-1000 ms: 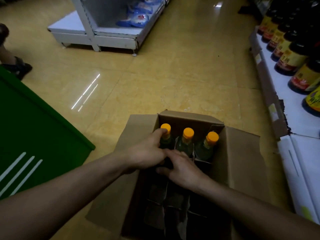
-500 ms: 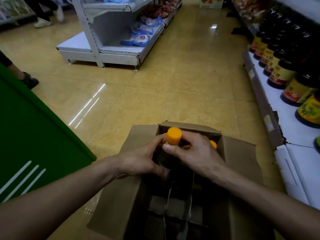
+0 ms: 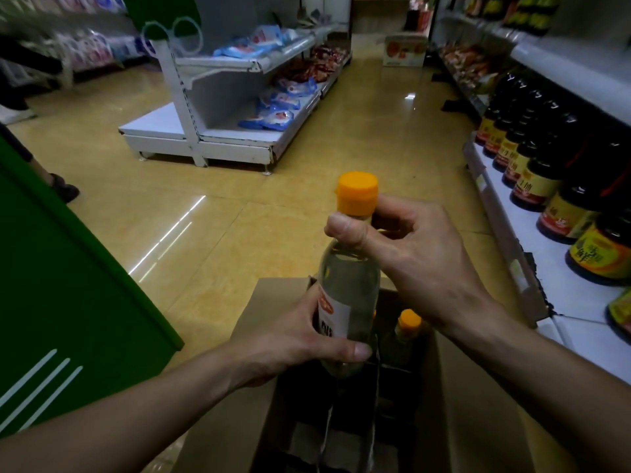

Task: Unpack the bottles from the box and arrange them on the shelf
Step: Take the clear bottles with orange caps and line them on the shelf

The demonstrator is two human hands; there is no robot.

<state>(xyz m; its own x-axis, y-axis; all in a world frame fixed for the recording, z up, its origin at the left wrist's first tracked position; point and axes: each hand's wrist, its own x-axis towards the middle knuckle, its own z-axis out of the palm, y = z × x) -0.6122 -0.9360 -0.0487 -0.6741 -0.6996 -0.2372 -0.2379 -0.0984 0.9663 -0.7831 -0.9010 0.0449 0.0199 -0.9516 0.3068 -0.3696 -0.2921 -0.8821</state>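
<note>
Bottle (image 3: 351,278) now above box (image 3: 454,421) (two-handed)

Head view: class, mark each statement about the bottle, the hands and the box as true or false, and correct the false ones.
1. The right hand pinches the clear bottle at its neck, just under the orange cap. True.
2. The left hand is off the clear bottle. False: it grips the bottle's body at the label.
3. The box holds no other bottle. False: at least one orange-capped bottle stands in it.
4. Dark bottles stand in a row on the white shelf at the right. True.
</note>
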